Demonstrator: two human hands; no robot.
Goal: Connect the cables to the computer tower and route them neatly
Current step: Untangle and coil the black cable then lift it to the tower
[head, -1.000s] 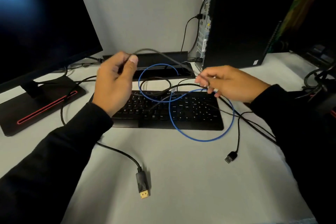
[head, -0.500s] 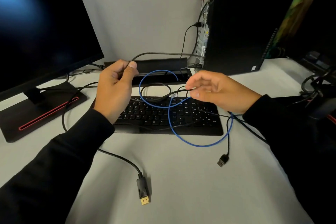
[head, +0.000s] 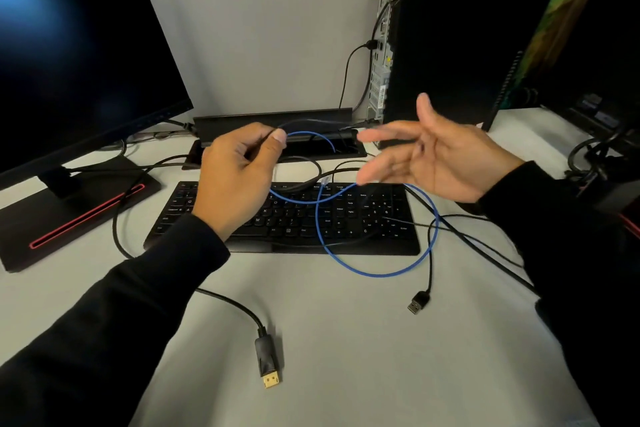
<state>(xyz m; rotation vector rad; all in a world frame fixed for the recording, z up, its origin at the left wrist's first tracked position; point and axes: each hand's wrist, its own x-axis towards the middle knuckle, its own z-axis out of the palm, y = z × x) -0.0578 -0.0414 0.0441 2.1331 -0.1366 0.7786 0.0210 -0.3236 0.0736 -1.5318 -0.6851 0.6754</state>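
The black computer tower stands at the back right, its rear ports facing left, with one black cable plugged in. My left hand pinches a thin dark cable that runs right toward the tower's base. My right hand hovers above the keyboard with fingers spread, holding nothing. A blue network cable loops over the keyboard, its clear plug lying on the keys. A gold-tipped display plug and a USB plug lie loose on the desk.
A dark monitor on a red-striped base fills the left. A black cable tray sits behind the keyboard against a grey divider. More tangled cables and dark gear crowd the right edge.
My right hand let go of the black cable over the keyboard, lifted and spread its fingers. My left hand kept its pinch and barely shifted.
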